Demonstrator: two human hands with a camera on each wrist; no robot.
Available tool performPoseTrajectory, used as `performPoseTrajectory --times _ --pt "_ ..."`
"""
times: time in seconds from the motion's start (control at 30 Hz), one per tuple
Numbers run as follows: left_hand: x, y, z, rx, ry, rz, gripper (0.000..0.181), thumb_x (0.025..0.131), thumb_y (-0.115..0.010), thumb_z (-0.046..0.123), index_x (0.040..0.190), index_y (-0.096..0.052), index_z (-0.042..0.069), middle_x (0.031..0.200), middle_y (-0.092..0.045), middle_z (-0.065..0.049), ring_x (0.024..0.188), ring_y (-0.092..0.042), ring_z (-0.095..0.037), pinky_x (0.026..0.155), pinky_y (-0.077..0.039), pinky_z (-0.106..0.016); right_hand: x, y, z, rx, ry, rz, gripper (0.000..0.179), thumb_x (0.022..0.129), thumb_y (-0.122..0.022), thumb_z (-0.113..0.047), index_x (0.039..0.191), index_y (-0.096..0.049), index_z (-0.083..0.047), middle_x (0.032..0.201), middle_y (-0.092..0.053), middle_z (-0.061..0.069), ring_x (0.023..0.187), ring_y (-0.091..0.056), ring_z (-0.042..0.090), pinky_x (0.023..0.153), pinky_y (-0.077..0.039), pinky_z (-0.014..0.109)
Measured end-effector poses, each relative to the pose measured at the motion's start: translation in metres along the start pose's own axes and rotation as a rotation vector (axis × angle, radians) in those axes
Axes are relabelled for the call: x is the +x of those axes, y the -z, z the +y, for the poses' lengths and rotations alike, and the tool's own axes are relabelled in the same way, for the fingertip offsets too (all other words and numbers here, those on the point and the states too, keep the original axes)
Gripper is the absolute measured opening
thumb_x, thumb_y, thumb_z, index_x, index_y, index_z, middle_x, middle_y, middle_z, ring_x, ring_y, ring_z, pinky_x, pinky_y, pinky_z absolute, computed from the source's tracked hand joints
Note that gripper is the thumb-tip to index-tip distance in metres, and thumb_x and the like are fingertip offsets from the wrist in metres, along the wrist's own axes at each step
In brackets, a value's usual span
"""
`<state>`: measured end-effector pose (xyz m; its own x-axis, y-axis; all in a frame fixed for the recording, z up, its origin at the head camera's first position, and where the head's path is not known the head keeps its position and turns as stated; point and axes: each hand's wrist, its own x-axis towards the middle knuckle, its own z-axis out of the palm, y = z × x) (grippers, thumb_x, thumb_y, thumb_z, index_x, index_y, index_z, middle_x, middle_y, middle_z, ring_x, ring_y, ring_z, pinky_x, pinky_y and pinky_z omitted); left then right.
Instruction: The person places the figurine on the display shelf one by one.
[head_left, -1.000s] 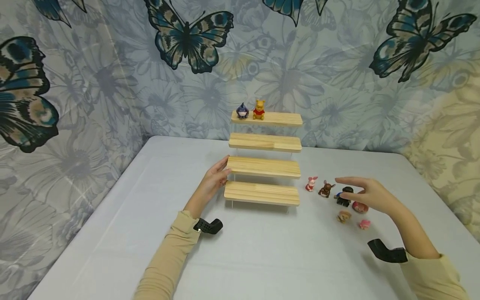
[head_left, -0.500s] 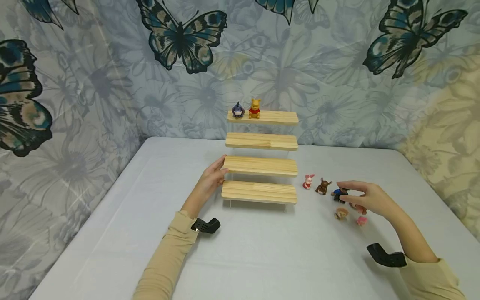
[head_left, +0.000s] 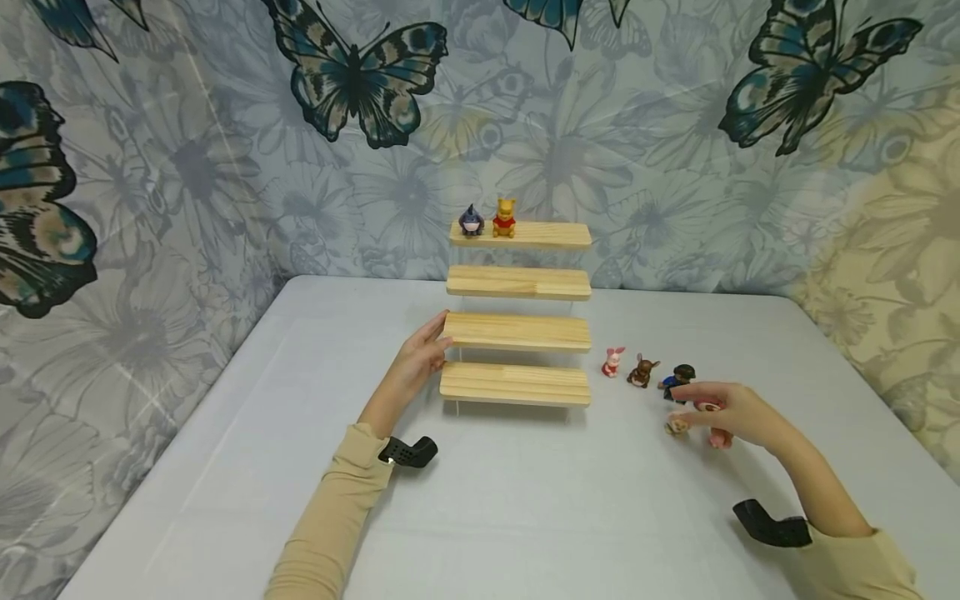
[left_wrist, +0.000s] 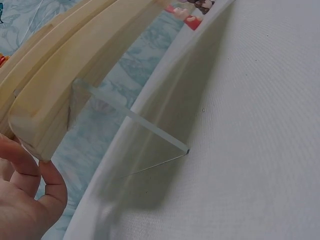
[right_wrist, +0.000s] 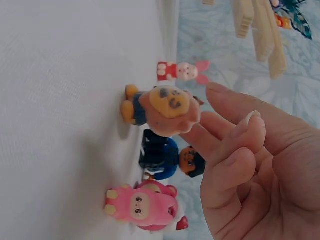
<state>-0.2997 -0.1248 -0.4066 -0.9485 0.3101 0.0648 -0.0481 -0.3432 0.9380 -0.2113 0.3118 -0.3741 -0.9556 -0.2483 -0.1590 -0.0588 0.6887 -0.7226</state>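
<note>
My left hand grips the left end of a plank on a four-tier wooden display stand; the left wrist view has thumb and fingertips against the plank end. My right hand reaches over a group of small figurines, thumb and fingers apart. Nearest its fingertips is a lion figurine, upright on the table, with some fingers behind its head. A pink figurine stands in front of a red-pink one, partly hidden. A figure with a black cap and blue top stands just beyond the hand.
A piglet figurine and a brown long-eared figurine stand right of the stand. On the top tier are a donkey figurine and a yellow bear in red. The white table meets butterfly-patterned cloth behind.
My right hand has come down and nearer, from above the black-capped figure to the lion figurine. The left hand keeps its grip on the stand. The head view has shifted slightly.
</note>
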Motion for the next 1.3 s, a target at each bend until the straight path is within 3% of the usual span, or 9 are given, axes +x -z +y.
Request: performPoseTrajectory --times 0.2,0.43,0.77,0.97,1.3 --pt "0.0 0.003 0.0 0.005 0.004 -0.016 0.056 0.091 -0.048 0.002 0.142 -0.025 0.009 0.145 -0.02 -0.005 0.056 -0.035 -0.009 0.058 -0.03 -0.023 0.002 -0.003 0.005 -0.009 -0.026 -0.034 0.054 0.082 -0.066 -0.025 0.122 -0.05 0.006 0.068 -0.052 0.012 0.043 -0.046 0.015 0.042 -0.043 0.033" --pt "0.001 0.002 0.001 -0.002 0.013 -0.008 0.057 0.09 -0.05 0.003 0.142 -0.025 0.009 0.145 -0.02 -0.005 0.056 -0.035 -0.009 0.058 -0.03 -0.023 0.002 -0.005 0.006 0.003 -0.024 -0.029 0.052 0.081 -0.067 -0.023 0.121 -0.051 0.007 0.096 -0.058 0.015 0.044 -0.048 0.017 0.041 -0.043 0.032" --pt "0.002 0.002 0.001 0.005 0.031 0.003 0.059 0.09 -0.052 0.005 0.142 -0.025 0.01 0.145 -0.02 -0.004 0.055 -0.036 -0.009 0.059 -0.029 -0.024 0.003 -0.008 0.009 -0.015 -0.054 -0.003 0.05 0.08 -0.068 -0.023 0.116 -0.053 0.008 0.083 -0.059 0.009 0.045 -0.048 0.017 0.043 -0.043 0.032" --pt "0.0 0.002 0.001 -0.002 0.038 0.014 0.058 0.09 -0.051 0.005 0.142 -0.025 0.011 0.145 -0.02 -0.003 0.055 -0.036 -0.009 0.058 -0.03 -0.024 0.003 -0.011 0.011 -0.015 -0.058 0.022 0.041 0.079 -0.069 -0.025 0.105 -0.06 0.005 0.061 -0.054 0.007 0.045 -0.048 0.016 0.043 -0.043 0.032" --pt "0.0 0.001 0.002 -0.003 0.025 0.011 0.058 0.09 -0.052 0.005 0.142 -0.026 0.01 0.145 -0.022 -0.003 0.057 -0.036 -0.009 0.059 -0.03 -0.024 0.003 -0.011 0.011 0.006 0.002 0.107 0.04 0.081 -0.066 -0.028 0.105 -0.059 0.003 0.06 -0.053 0.012 0.043 -0.048 0.018 0.041 -0.043 0.033"
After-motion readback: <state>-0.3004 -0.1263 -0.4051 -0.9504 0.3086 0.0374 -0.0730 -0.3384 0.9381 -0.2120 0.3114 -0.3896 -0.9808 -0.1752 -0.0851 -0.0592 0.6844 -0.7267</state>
